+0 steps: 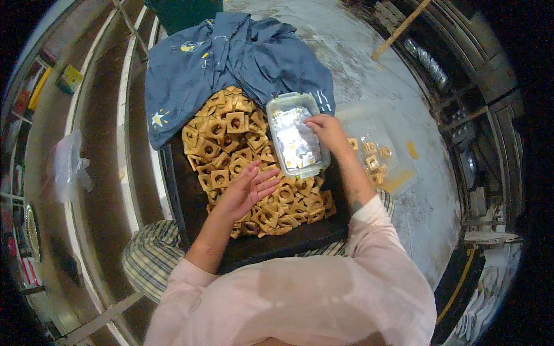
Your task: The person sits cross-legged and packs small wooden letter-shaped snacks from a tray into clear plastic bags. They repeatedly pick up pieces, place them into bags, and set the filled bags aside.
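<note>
My left hand [250,192] is open, palm turned up, just over a heap of square, golden-brown pieces with round holes [242,166], which look like baked or fried snacks. The heap lies on a dark tray [192,225]. A clear plastic box [324,161] rests tilted on the right side of the heap, filled with small white printed slips or sachets [294,138]. Reaching in over the box's right rim, my right hand [327,129] has its thumb and fingertips together at the slips. Whether a slip is pinched between them is too small to tell.
Blue printed cloth [242,56] is bunched over the heap's far end. On the floor at right lies a clear plastic sheet [398,142] with several small bagged pieces [373,162]. White-edged shelves or steps [125,129] line the left, holding a crumpled plastic bag [69,166]. Racks [471,108] stand at right.
</note>
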The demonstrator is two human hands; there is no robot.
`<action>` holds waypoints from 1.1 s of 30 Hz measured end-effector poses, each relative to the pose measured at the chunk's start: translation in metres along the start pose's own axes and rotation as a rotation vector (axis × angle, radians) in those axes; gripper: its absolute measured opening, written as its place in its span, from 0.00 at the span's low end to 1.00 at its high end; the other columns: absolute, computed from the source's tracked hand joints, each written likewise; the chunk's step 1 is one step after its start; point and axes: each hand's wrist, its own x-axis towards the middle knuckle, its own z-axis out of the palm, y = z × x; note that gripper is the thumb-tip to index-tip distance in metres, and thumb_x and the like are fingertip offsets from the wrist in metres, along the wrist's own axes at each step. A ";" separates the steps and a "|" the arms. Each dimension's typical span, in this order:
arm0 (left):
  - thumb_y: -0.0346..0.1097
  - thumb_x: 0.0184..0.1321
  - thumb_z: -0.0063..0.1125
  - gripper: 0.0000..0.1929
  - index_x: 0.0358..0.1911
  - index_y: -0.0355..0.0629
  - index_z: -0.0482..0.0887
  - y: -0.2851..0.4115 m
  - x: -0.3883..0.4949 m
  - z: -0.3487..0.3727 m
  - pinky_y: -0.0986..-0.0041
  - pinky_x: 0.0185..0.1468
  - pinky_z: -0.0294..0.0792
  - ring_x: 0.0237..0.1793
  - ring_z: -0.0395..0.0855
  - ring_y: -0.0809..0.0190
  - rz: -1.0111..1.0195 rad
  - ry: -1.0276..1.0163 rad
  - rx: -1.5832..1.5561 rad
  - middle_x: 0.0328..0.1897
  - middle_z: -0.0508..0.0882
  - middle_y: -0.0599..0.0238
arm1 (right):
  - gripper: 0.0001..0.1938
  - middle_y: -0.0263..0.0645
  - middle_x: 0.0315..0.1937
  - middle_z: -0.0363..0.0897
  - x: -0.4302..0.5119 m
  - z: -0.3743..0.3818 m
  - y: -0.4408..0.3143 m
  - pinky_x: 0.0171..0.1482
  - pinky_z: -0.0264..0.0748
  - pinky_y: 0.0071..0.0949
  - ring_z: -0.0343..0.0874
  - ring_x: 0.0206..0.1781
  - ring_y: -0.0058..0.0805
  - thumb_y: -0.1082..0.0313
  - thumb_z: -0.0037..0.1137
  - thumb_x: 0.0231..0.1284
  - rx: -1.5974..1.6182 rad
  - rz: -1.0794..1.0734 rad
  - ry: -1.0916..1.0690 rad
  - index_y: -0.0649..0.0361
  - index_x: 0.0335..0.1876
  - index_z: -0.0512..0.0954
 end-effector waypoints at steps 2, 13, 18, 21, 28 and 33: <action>0.44 0.60 0.46 0.25 0.57 0.47 0.52 0.001 0.000 -0.001 0.64 0.58 0.61 0.55 0.68 0.49 -0.006 0.004 -0.007 0.58 0.65 0.44 | 0.10 0.47 0.31 0.77 0.021 0.036 -0.005 0.43 0.72 0.32 0.76 0.38 0.43 0.65 0.50 0.50 -0.398 0.036 -0.007 0.62 0.33 0.77; 0.45 0.61 0.43 0.25 0.58 0.39 0.56 0.009 0.000 -0.013 0.67 0.61 0.58 0.59 0.64 0.53 0.048 0.063 -0.070 0.58 0.65 0.49 | 0.15 0.42 0.22 0.75 0.022 0.051 -0.020 0.35 0.72 0.38 0.76 0.28 0.42 0.72 0.41 0.52 -0.827 0.087 0.186 0.57 0.48 0.69; 0.46 0.60 0.44 0.24 0.54 0.36 0.64 0.005 0.005 -0.021 0.67 0.63 0.55 0.60 0.62 0.53 -0.002 0.093 -0.122 0.60 0.64 0.50 | 0.17 0.44 0.25 0.75 0.017 0.064 -0.007 0.35 0.72 0.39 0.75 0.28 0.44 0.73 0.43 0.51 -0.637 0.106 0.226 0.58 0.50 0.67; 0.45 0.62 0.42 0.23 0.55 0.36 0.62 0.004 0.005 -0.025 0.67 0.63 0.56 0.60 0.62 0.56 -0.019 0.051 -0.157 0.58 0.66 0.52 | 0.16 0.45 0.27 0.75 0.012 0.082 0.004 0.35 0.71 0.40 0.75 0.33 0.44 0.73 0.44 0.51 -0.604 0.122 0.192 0.57 0.48 0.68; 0.48 0.61 0.41 0.26 0.55 0.33 0.62 0.004 0.008 -0.032 0.67 0.63 0.55 0.61 0.61 0.54 -0.012 0.019 -0.207 0.59 0.64 0.50 | 0.15 0.41 0.29 0.76 0.008 0.053 -0.030 0.41 0.66 0.39 0.73 0.40 0.36 0.75 0.50 0.44 -0.570 0.032 0.278 0.55 0.42 0.74; 0.55 0.60 0.40 0.31 0.54 0.30 0.62 0.007 0.013 -0.042 0.66 0.61 0.57 0.59 0.63 0.53 -0.057 -0.076 -0.435 0.58 0.66 0.49 | 0.14 0.32 0.28 0.75 -0.013 0.055 -0.102 0.44 0.61 0.36 0.72 0.38 0.30 0.73 0.52 0.39 -0.446 -0.406 0.294 0.51 0.36 0.76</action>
